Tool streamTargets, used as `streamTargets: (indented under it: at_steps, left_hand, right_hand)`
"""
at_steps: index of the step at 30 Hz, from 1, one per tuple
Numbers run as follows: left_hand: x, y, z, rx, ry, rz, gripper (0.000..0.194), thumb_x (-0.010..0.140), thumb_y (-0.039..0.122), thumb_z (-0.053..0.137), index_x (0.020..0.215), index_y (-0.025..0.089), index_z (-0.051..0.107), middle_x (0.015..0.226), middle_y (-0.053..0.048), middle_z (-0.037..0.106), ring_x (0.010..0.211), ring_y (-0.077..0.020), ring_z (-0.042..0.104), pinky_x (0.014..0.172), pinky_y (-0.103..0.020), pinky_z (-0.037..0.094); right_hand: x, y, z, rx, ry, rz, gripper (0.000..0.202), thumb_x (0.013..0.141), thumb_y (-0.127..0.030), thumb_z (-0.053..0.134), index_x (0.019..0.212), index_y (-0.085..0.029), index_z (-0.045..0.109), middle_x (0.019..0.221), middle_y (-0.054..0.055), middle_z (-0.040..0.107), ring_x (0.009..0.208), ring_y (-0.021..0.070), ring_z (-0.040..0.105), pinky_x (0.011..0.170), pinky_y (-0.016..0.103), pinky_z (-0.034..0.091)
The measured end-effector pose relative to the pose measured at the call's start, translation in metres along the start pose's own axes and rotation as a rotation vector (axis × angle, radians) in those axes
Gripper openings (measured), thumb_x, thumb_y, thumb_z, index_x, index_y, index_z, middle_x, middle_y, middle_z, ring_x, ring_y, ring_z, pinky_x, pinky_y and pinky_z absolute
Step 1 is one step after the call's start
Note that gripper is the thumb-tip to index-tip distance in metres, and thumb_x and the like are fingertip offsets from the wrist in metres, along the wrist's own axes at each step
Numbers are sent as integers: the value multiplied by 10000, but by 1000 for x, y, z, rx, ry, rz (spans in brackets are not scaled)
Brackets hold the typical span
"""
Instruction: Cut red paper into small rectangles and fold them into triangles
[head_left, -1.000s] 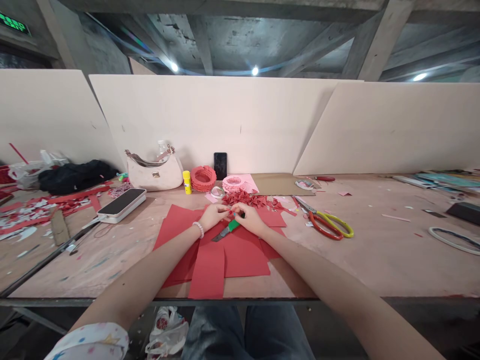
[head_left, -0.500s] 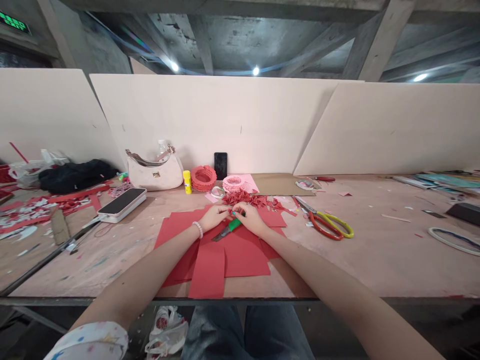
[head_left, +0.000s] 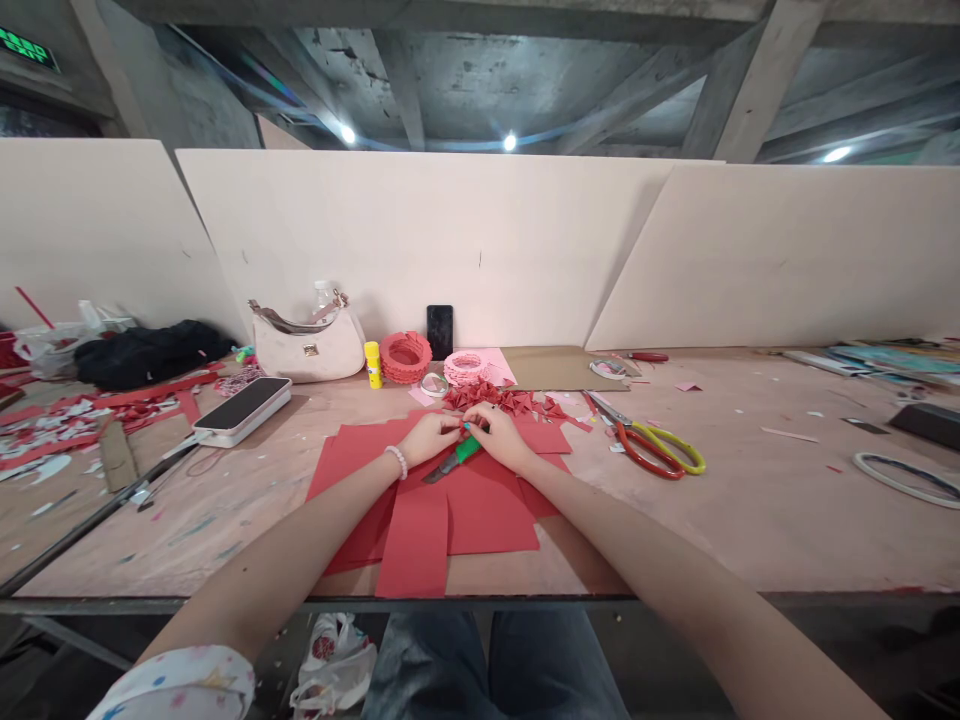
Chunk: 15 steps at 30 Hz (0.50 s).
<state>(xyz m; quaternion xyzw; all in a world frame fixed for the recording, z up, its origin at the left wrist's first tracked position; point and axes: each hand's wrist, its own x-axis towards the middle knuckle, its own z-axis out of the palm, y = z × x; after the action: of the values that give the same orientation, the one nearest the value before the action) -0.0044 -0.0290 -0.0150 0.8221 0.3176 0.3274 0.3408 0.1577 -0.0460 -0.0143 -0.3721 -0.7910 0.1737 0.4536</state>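
My left hand and my right hand meet above a stack of red paper sheets. Their fingertips pinch a small red paper piece, mostly hidden by the fingers. Below the hands, a green utility knife lies slantwise on the sheets, its blade towards the lower left. A wide red paper strip reaches to the table's front edge. Just beyond my fingers is a heap of folded red paper pieces.
Scissors with red and yellow handles lie to the right. Behind stand a glue stick, a red paper ring, a pink paper ring and a handbag. A white device with a dark top sits left.
Both hands stay almost in place, still pinching with the fingertips. The whole view has shifted very slightly.
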Motion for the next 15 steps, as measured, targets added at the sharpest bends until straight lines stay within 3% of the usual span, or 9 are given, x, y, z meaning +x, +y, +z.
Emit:
streamTargets:
  at_steps: [15]
  left_hand:
    - [-1,-2,2,82,69,9,234,767,242,456,657,135,633,636,-17,610,606,-137,534,586,-215,417]
  right_hand:
    - [0,0,1,3,17,2,121,718,-92,430,732,-192,497,749,15,543,717,155,511,658,269,404]
